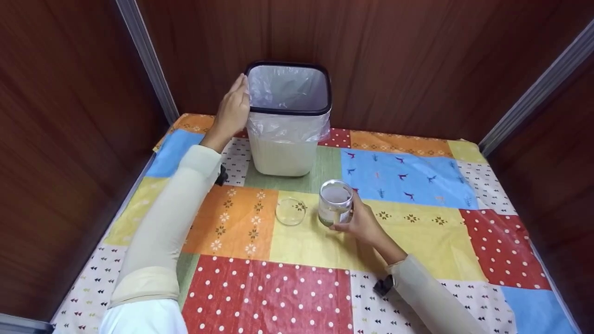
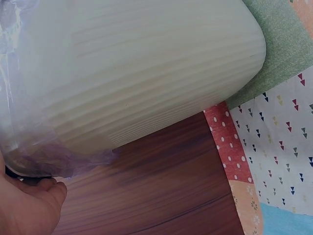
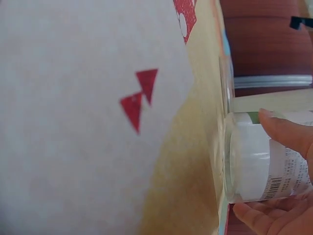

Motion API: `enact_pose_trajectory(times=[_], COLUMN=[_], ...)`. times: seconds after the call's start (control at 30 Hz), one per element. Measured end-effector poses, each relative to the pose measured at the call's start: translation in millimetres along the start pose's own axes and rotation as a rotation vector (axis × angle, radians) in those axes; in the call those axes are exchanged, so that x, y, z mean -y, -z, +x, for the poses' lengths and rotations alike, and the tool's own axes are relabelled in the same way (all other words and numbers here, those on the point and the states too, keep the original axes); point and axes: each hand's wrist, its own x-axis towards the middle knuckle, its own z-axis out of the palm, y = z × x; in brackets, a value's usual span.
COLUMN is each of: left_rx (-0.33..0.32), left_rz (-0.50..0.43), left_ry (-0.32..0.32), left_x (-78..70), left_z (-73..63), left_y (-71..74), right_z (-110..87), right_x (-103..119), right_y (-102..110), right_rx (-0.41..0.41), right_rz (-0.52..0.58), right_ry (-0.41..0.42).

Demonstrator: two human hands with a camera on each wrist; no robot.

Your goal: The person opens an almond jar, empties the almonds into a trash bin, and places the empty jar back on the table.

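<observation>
My right hand (image 1: 359,220) grips a clear glass jar (image 1: 335,204) from its right side, fingers and thumb around it. A label with a barcode shows on the jar (image 3: 252,161) in the right wrist view; its mouth is uncovered and its base is right at the cloth. Left of the jar lies a round, clear lid-like disc (image 1: 291,211). At the back, my left hand (image 1: 233,109) touches the left side of the bin's dark rim with fingers extended along it. The cream bin (image 1: 283,155) stands upright, lined with a translucent plastic bag (image 1: 290,125) folded over the outside.
A patchwork-patterned cloth (image 1: 264,287) covers the table. Dark wood-grain panels (image 1: 394,60) rise behind and on both sides, with metal strips (image 1: 151,55) at the corners. The bin stands close to the back panel.
</observation>
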Motion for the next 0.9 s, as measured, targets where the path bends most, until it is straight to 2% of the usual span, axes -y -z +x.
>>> enact_pose_trajectory(times=[0.5, 0.9], left_rx=[-0.005, 0.003], left_rz=[-0.009, -0.005], left_ry=[0.0, 0.012], left_x=[0.1, -0.5], left_z=[1.1, -0.7], left_y=[-0.2, 0.1], right_z=[-3.1, -6.2], right_x=[0.7, -3.3], right_y=[1.8, 0.4], right_rx=[0.03, 0.035], right_rz=[0.033, -0.032], right_ry=[-0.039, -0.039])
